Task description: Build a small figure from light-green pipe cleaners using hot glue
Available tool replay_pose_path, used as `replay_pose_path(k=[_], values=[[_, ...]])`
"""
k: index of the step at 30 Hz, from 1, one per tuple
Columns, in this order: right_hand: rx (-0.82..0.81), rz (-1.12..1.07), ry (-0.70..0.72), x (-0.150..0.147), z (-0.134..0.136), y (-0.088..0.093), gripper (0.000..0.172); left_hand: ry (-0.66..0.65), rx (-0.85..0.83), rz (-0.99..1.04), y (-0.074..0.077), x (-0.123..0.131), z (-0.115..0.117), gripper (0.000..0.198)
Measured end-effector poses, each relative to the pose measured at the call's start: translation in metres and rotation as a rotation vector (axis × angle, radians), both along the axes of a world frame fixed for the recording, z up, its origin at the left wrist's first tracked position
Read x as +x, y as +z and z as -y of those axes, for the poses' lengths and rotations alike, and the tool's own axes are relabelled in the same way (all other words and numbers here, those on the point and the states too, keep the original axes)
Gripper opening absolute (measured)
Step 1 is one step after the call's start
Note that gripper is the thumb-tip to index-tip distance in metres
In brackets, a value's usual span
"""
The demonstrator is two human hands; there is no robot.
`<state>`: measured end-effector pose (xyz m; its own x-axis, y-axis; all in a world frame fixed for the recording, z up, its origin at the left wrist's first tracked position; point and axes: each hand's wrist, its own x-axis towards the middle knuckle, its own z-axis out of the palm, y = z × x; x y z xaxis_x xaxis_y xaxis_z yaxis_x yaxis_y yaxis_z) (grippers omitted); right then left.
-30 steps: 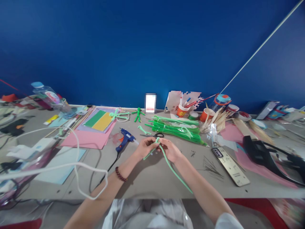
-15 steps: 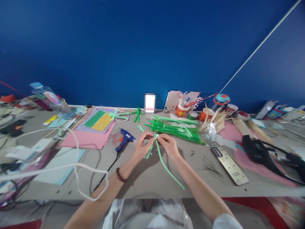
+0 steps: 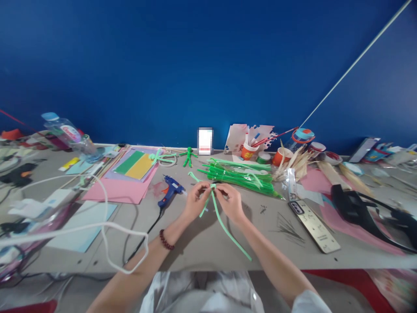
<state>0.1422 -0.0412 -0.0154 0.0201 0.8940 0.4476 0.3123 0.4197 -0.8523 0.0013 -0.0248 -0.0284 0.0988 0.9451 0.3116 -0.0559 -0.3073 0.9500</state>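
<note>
Light green pipe cleaners (image 3: 224,226) are pinched between my two hands, over the middle of the table. My left hand (image 3: 197,201) is closed on them from the left, and my right hand (image 3: 230,201) from the right, fingertips almost meeting at a small bent knot. One long end hangs down toward the table's front edge; shorter ends show by my left palm. The exact twist between the fingers is partly hidden. Just beyond lies a bundle of darker green pipe cleaners (image 3: 241,179). A green pipe cleaner figure (image 3: 188,157) stands near the wall.
Left of my hands lies a blue glue gun (image 3: 171,190) with its cord running forward. A white cable (image 3: 124,227) loops over the left side. Coloured sheets (image 3: 112,191) lie farther left. At right are a phone (image 3: 314,227), dried husks (image 3: 291,169) and a paper cup (image 3: 249,151) holding pens.
Both hands have shifted slightly, the fingertips rolling inward around the knot. The long hanging end has swung a little to the left. Everything else stays put.
</note>
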Motion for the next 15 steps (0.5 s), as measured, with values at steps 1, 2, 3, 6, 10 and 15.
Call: replay_pose_path(k=[1,2,3,6,10,15], values=[[-0.017,-0.023,0.014,0.0000,-0.0002,0.0003,0.014,-0.010,-0.022,0.029,-0.0006,0.0000,-0.0007,0.017],[-0.039,-0.057,0.031,-0.0001,-0.0006,0.0005,0.013,-0.016,-0.039,0.052,-0.0008,-0.0001,-0.0013,0.017],[-0.066,-0.099,0.047,-0.0003,-0.0011,0.0007,0.013,-0.016,-0.055,0.073,-0.0005,-0.0002,-0.0019,0.017],[-0.163,-0.259,0.092,-0.0011,-0.0032,0.0002,0.013,-0.023,-0.139,0.141,0.0028,-0.0005,-0.0023,0.018],[-0.301,-0.441,0.141,-0.0012,-0.0064,-0.0034,0.017,-0.068,-0.307,0.287,0.0059,0.0002,-0.0010,0.021],[-0.355,-0.460,0.102,-0.0010,-0.0068,-0.0068,0.018,-0.098,-0.415,0.337,0.0051,0.0013,-0.0004,0.025]])
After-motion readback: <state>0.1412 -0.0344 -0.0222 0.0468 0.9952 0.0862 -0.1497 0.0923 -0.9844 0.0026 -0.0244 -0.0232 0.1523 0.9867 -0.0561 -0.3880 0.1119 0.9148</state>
